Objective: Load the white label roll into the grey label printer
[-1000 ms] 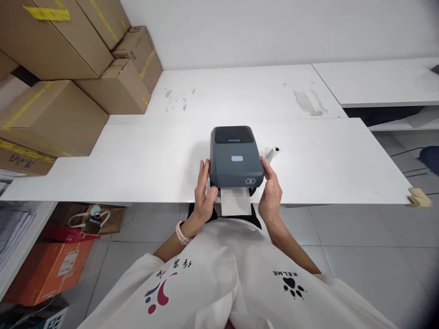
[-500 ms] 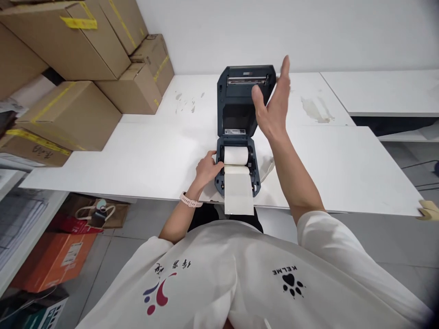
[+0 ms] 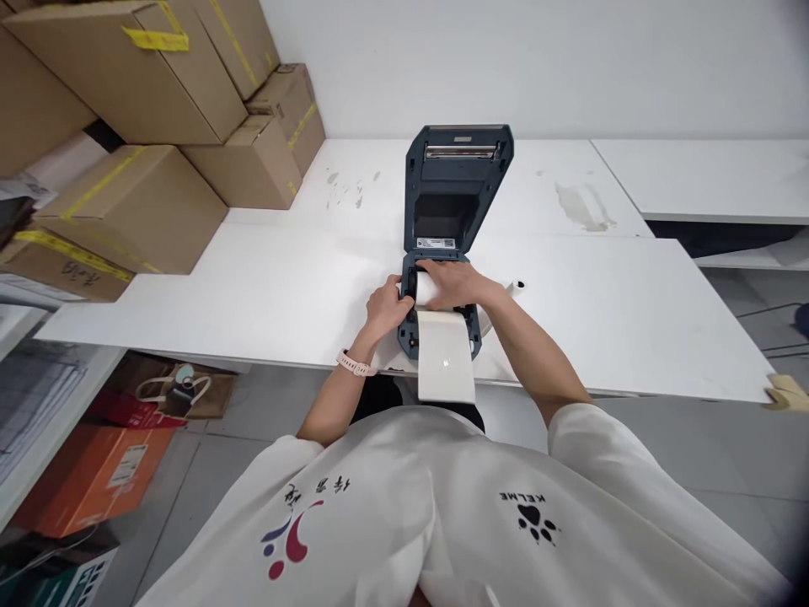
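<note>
A dark blue label printer [image 3: 458, 181] stands near the table's front edge with its lid raised. In its base sits a white label roll [image 3: 425, 288], partly covered by my right hand [image 3: 455, 285], whose fingers lie over the top and right of the roll. My left hand [image 3: 388, 308] grips the printer's left side, thumb at the inner edge by the roll. From the roll a pale label strip [image 3: 446, 358] runs out toward me and hangs past the table edge. The right fingertips are partly hidden inside the printer.
Cardboard boxes [image 3: 139, 206] with yellow tape are stacked at the table's left. Just past my right forearm, a small white tube end [image 3: 517, 287] shows. The white table [image 3: 600, 312] reaches to the right; an orange box [image 3: 94, 480] is below on the left.
My right hand has come down from beside the raised lid onto the label roll. The label strip has shifted slightly and bulges up more. My left hand stays at the printer's left side.
</note>
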Demonstrator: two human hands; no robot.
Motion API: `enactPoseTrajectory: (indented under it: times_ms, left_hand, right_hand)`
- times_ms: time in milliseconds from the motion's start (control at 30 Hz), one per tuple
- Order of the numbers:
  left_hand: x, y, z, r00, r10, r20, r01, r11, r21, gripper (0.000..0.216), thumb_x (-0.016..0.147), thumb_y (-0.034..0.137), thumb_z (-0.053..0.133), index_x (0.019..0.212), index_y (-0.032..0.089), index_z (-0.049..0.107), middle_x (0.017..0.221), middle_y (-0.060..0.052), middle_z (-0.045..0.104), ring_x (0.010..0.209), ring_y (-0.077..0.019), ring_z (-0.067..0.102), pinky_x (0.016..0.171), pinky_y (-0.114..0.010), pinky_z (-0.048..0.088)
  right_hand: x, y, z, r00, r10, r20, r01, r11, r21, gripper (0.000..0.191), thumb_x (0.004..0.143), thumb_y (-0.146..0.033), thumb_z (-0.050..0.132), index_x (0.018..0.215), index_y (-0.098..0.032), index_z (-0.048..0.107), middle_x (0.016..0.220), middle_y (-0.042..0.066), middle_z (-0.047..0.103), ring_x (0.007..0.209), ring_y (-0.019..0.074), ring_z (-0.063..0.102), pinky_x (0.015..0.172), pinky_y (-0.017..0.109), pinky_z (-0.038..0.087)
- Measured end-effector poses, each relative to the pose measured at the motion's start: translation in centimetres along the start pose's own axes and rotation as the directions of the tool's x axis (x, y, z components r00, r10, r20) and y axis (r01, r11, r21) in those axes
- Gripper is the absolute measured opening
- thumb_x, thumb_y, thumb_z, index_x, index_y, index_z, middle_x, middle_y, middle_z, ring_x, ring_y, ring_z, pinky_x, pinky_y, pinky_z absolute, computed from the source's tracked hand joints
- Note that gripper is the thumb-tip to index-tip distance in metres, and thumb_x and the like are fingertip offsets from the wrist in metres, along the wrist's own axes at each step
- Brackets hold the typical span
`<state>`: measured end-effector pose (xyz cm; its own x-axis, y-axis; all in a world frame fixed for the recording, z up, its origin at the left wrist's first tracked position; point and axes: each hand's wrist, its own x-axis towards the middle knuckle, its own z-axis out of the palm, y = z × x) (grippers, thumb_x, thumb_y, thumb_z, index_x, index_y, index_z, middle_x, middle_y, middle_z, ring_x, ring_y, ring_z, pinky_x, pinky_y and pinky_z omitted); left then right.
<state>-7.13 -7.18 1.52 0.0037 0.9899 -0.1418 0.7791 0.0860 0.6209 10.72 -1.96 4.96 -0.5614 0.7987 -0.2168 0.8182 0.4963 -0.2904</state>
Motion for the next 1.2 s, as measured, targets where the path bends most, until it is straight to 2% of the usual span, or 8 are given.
enactPoseTrajectory:
  times_ms: [100, 200, 333, 533, 700, 900, 1033, 1200]
  left_hand:
    - [-0.1, -0.1, -0.1, 1.000, -0.009, 0.007, 0.009, 0.998, -0.054, 0.052, 0.084, 0.023, 0.050, 0.135, 0.019, 0.054, 0.082, -0.003, 0.067, 0.081, -0.0234, 0.065, 0.067, -0.032, 0.039]
    - [0.0, -0.3, 0.0, 1.000, -0.005, 0.008, 0.005, 0.995, -0.102, 0.053, 0.083, 0.022, 0.050, 0.136, 0.017, 0.054, 0.079, -0.002, 0.065, 0.078, -0.0227, 0.062, 0.066, -0.032, 0.037]
    - [0.1, -0.4, 0.1, 1.000, 0.002, 0.019, 0.001, 0.988, -0.152, 0.054, 0.083, 0.022, 0.049, 0.136, 0.016, 0.053, 0.073, 0.000, 0.061, 0.072, -0.0219, 0.059, 0.064, -0.032, 0.036]
    - [0.1, -0.4, 0.3, 1.000, -0.019, 0.017, 0.022, 0.980, -0.198, 0.053, 0.080, 0.021, 0.051, 0.133, 0.018, 0.055, 0.069, 0.002, 0.058, 0.069, -0.0207, 0.057, 0.064, -0.032, 0.035]
    - [0.1, -0.7, 0.5, 1.000, -0.005, 0.009, 0.007, 0.971, -0.238, 0.053, 0.081, 0.021, 0.051, 0.134, 0.017, 0.053, 0.070, 0.002, 0.058, 0.067, -0.0195, 0.056, 0.063, -0.031, 0.036]
    - [0.2, -1.0, 0.7, 1.000, 0.006, 0.008, -0.004, 0.963, -0.268, 0.053, 0.081, 0.021, 0.051, 0.134, 0.016, 0.052, 0.074, 0.001, 0.063, 0.069, -0.0194, 0.058, 0.064, -0.031, 0.037]
    - [0.3, -1.1, 0.9, 1.000, 0.009, 0.012, -0.005, 0.958, -0.285, 0.051, 0.081, 0.021, 0.051, 0.133, 0.017, 0.052, 0.077, 0.000, 0.065, 0.069, -0.0187, 0.059, 0.064, -0.031, 0.038]
    - [0.3, -1.6, 1.2, 0.999, 0.041, -0.006, -0.041, 0.948, -0.315, 0.050, 0.083, 0.021, 0.049, 0.132, 0.018, 0.052, 0.075, 0.002, 0.060, 0.067, -0.0173, 0.056, 0.063, -0.030, 0.038]
  right_hand:
    - [-2.7, 1.9, -2.1, 0.979, -0.197, -0.051, 0.203, 0.937, 0.286, 0.098, 0.073, -0.044, 0.080, 0.159, -0.024, 0.037, 0.156, 0.013, 0.053, 0.136, 0.0362, 0.057, 0.112, 0.050, 0.048]
    - [-6.3, 5.2, -4.4, 0.932, -0.212, -0.294, 0.331, 0.831, 0.448, 0.093, 0.068, -0.046, 0.084, 0.152, -0.026, 0.049, 0.154, 0.009, 0.055, 0.134, 0.0341, 0.059, 0.110, 0.046, 0.051]
    - [-7.2, 11.4, -5.1, 0.801, 0.142, -0.582, 0.289, 0.760, 0.583, 0.080, 0.062, -0.043, 0.089, 0.136, -0.028, 0.063, 0.144, 0.008, 0.062, 0.113, 0.0329, 0.069, 0.091, 0.044, 0.062]
    - [0.0, 18.6, -0.6, 0.617, 0.503, -0.605, 0.129, 0.694, 0.709, 0.078, 0.057, -0.037, 0.082, 0.128, -0.019, 0.058, 0.117, 0.013, 0.069, 0.108, 0.0300, 0.069, 0.093, 0.046, 0.060]
    - [1.8, 19.1, 2.6, 0.669, 0.570, -0.477, -0.018, 0.654, 0.756, 0.089, 0.055, -0.036, 0.082, 0.136, -0.015, 0.051, 0.126, 0.018, 0.065, 0.119, 0.0305, 0.065, 0.099, 0.043, 0.058]
    - [-6.4, 18.6, 5.2, 0.741, 0.529, -0.414, 0.140, 0.481, 0.866, 0.083, 0.069, -0.049, 0.081, 0.143, -0.025, 0.051, 0.151, 0.018, 0.057, 0.140, 0.0301, 0.057, 0.116, 0.047, 0.047]
    - [-10.0, 16.4, 8.0, 0.863, 0.410, -0.296, 0.070, 0.482, 0.873, 0.073, 0.067, -0.049, 0.087, 0.133, -0.030, 0.061, 0.138, 0.013, 0.069, 0.120, 0.0292, 0.069, 0.104, 0.051, 0.056]
    - [-10.2, 13.9, 5.9, 0.860, 0.309, -0.406, 0.257, 0.425, 0.868, 0.064, 0.065, -0.066, 0.084, 0.115, -0.028, 0.070, 0.099, 0.009, 0.077, 0.091, 0.0286, 0.073, 0.088, 0.047, 0.060]
